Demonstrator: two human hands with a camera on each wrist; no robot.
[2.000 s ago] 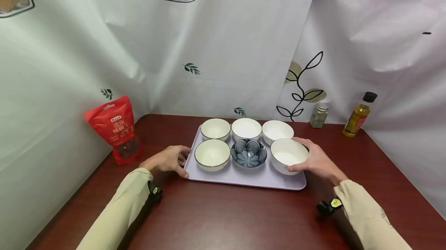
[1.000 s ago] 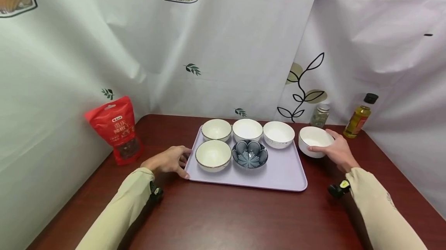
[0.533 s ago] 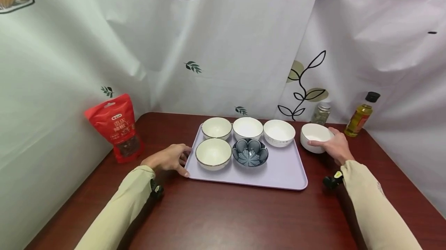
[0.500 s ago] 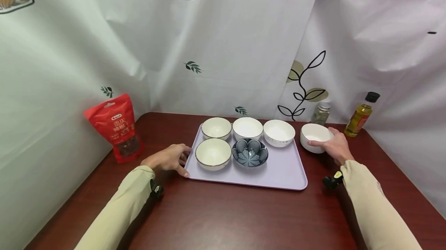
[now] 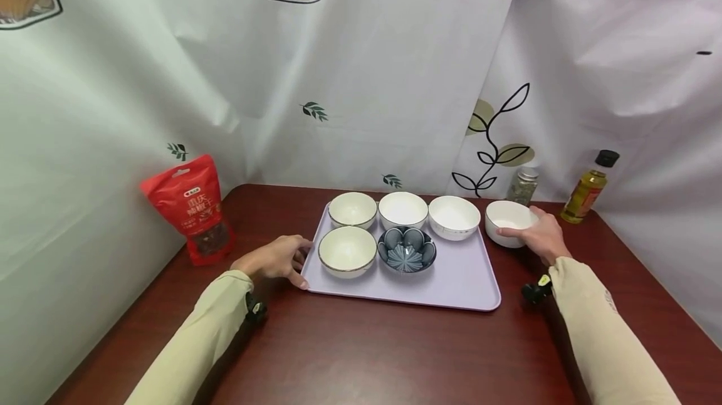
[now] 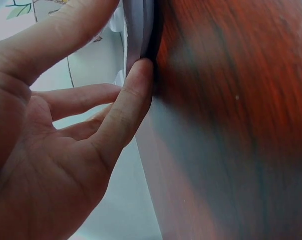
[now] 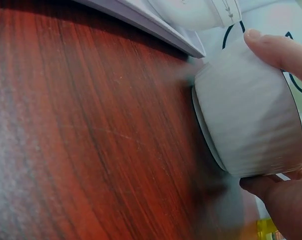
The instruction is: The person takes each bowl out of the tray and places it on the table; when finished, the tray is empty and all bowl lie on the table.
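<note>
My right hand [image 5: 544, 236] holds a white bowl [image 5: 504, 220] by its sides, right of the tray's back right corner. In the right wrist view, the thumb and fingers lie on opposite sides of the ribbed bowl [image 7: 251, 110], whose base is at the tabletop. My left hand [image 5: 276, 261] rests against the left edge of a pale lilac tray [image 5: 462, 279]; in the left wrist view, fingertips touch the tray rim [image 6: 139, 30]. On the tray stand several white bowls, including a front left bowl [image 5: 346, 251], and a dark blue petal-patterned bowl [image 5: 406, 251].
Behind the held bowl stands a small spice jar [image 5: 523, 185], with an oil bottle [image 5: 589, 189] to its right. A red food pouch [image 5: 194, 207] leans at the left wall. Patterned white cloth [image 5: 383, 79] hangs behind the dark red table [image 5: 383, 348].
The right hand has carried the white bowl from the tray's front right to the table beyond its right edge. Over the last half second both hands stay nearly still; the left hand keeps its place.
</note>
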